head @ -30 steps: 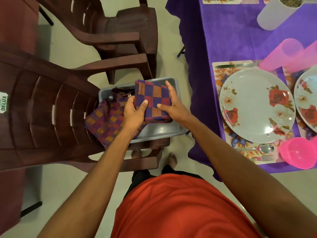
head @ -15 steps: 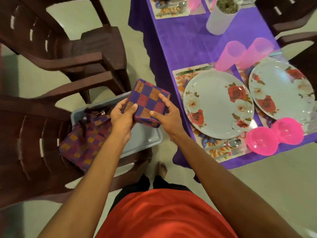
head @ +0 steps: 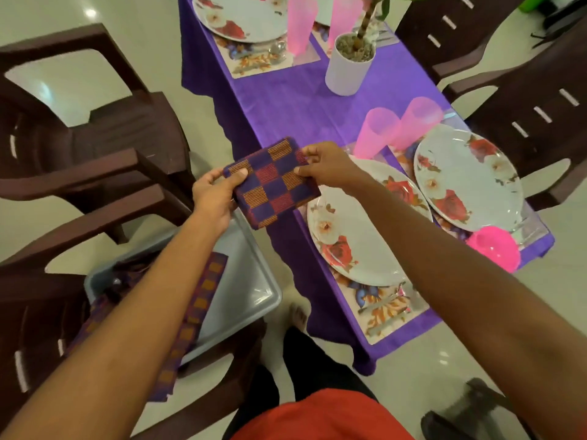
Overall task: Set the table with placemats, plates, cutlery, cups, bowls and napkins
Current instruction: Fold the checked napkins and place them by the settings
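Note:
A folded napkin (head: pixel 273 185), checked in purple, orange and red, hangs in the air at the near left edge of the purple table (head: pixel 286 100). My left hand (head: pixel 216 192) pinches its left side and my right hand (head: pixel 327 165) pinches its far right corner. Just right of the napkin lies a rose-patterned plate (head: pixel 355 236) on a floral placemat (head: pixel 381 306). A second plate (head: pixel 467 176) sits beside it, with two pink cups (head: pixel 397 128) behind and a pink bowl (head: pixel 495 249) in front.
A grey tray (head: pixel 241 290) holding more checked napkins (head: pixel 190 312) rests on a brown chair (head: pixel 38 312) at lower left. More brown chairs stand at left (head: pixel 95 138) and right (head: pixel 524 100). A white plant pot (head: pixel 349 65) stands mid-table; another place setting (head: pixel 241 20) lies beyond.
Both hands lifted the folded napkin off the tray and carried it right to the table's edge. The view swung right and up the table.

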{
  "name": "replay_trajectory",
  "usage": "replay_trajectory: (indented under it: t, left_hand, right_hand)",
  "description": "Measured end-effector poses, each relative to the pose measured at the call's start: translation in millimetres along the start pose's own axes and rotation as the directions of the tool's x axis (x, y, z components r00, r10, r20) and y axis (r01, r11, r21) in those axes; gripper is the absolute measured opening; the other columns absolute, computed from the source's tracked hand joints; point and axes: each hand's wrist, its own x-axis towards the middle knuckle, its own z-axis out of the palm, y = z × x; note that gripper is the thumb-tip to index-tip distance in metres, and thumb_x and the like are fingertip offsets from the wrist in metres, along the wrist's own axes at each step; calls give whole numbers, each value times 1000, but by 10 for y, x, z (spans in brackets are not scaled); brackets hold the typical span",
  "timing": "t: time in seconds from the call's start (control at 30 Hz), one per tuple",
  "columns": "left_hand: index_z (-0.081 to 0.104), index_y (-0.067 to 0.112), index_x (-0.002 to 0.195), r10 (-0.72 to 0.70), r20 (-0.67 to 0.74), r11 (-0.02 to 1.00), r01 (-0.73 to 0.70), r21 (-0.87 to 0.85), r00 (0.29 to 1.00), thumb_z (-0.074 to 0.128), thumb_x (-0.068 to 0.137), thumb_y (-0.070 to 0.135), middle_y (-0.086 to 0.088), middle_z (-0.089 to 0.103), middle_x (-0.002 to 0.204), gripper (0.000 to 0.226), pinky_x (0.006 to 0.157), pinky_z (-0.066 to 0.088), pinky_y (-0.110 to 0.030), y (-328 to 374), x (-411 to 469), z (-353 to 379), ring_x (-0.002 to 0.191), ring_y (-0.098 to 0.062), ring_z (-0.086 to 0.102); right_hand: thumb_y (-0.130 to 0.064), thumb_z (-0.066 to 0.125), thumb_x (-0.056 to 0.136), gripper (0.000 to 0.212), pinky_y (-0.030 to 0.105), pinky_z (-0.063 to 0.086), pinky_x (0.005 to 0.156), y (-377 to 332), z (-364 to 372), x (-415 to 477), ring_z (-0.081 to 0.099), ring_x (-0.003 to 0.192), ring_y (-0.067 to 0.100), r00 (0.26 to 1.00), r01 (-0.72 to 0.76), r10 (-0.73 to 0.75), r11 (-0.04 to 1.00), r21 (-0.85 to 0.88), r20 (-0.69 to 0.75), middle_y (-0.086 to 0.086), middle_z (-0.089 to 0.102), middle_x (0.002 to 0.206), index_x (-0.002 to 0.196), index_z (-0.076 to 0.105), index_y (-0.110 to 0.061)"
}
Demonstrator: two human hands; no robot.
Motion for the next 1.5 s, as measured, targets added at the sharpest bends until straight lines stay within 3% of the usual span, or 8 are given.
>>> replay_trajectory:
  t: [0.17, 0.5, 0.77, 0.9, 1.03, 1.13, 1.4, 1.5]
  left_hand:
    - [63, 11, 92, 87, -85, 990, -76, 121, 993, 72, 88, 0, -11, 71, 98, 14, 71, 61, -33, 91, 461, 553, 89, -24, 70]
    - [72, 24, 81, 247, -44, 832, -188, 523, 968, 83, 77, 21, -2, 77, 90, 12, 83, 60, -46, -14, 1885, 1301, 88, -23, 74]
    - [71, 22, 111, 459, 104, 450, -332, 829, 882, 74, 87, 34, 2, 72, 102, 27, 89, 54, -37, -133, 1896, 1524, 97, -17, 67]
    - [58, 18, 131, 565, 281, 180, -449, 875, 776, 65, 92, 47, -6, 61, 125, 49, 98, 40, -34, -49, 1735, 1446, 118, -24, 53]
    - [53, 11, 142, 454, 541, -51, -586, 809, 708, 55, 98, 44, -12, 50, 147, 55, 113, 34, -43, -82, 1445, 1426, 137, -31, 42]
    - [26, 10, 157, 256, 591, -160, -569, 806, 765, 34, 104, 48, -11, 21, 165, 65, 124, 19, -48, -281, 1345, 1392, 153, -28, 14]
    - [7, 12, 160, 198, 561, -221, -521, 825, 804, 25, 107, 46, -9, 2, 168, 66, 125, 7, -48, -508, 1396, 1332, 155, -26, -3]
    - [13, 11, 159, 187, 568, -104, -559, 823, 802, 34, 105, 47, -10, 6, 168, 69, 125, 11, -47, -439, 1408, 1319, 155, -26, 0]
  right_hand:
    - [-16, 76, 82, 16, 35, 57, 72, -54, -441, 780, 66, 74, 19, 999, -17, 5, 935, -353, -34, 5, 70, 81, 95, 75, -6]
    - [-9, 71, 90, 28, 32, 60, 63, 230, -1259, 1974, 66, 66, 26, 959, -107, 226, 847, -520, 171, 17, 66, 86, 116, 63, -1]
    - [-6, 68, 93, 6, 34, 63, 73, 490, -1332, 2173, 68, 64, 20, 919, -126, 318, 799, -588, 235, 9, 67, 72, 90, 63, -5]
    - [-17, 77, 86, 40, 43, 59, 80, 470, -1372, 2159, 67, 74, 29, 943, -38, 250, 736, -676, 220, 16, 71, 86, 117, 61, 2]
    - [-18, 84, 76, 54, 30, 38, 71, 382, -1338, 2074, 60, 97, 29, 962, 264, -105, 591, -762, 251, 2, 56, 96, 123, 58, -13]
    - [-17, 83, 74, 49, 29, 36, 71, 326, -1182, 2025, 53, 92, 24, 907, 404, -74, 436, -804, 416, 1, 51, 103, 120, 64, -17]
    - [-21, 90, 71, 71, 31, 44, 80, 297, -962, 2016, 53, 106, 24, 902, 381, 65, 342, -859, 426, 8, 55, 124, 131, 52, -17]
    - [-19, 90, 70, 71, 32, 44, 77, 233, -937, 1983, 56, 106, 27, 909, 356, 88, 344, -869, 407, 9, 58, 123, 130, 53, -15]
